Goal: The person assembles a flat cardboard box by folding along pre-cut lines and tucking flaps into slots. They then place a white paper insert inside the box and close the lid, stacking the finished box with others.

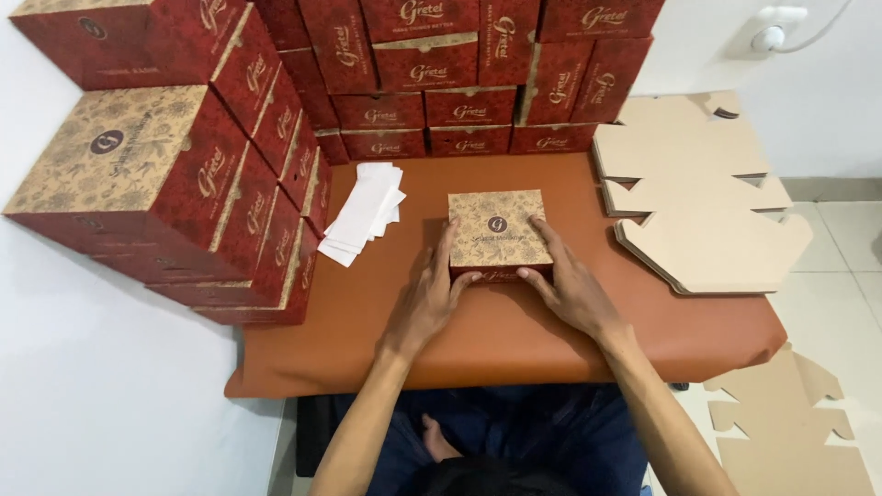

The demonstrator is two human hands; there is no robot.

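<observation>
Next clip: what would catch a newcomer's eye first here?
The wall of stacked red boxes along the table's back and left. At centre, the left hand and right hand press a single patterned box on the brown tabletop; flat cardboard blanks lie at right.

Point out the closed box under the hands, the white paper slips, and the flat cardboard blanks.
closed box (pixel 497 227), head view, patterned lid.
white paper slips (pixel 366 209), head view, top slip.
flat cardboard blanks (pixel 707 230), head view, top sheet.
</observation>
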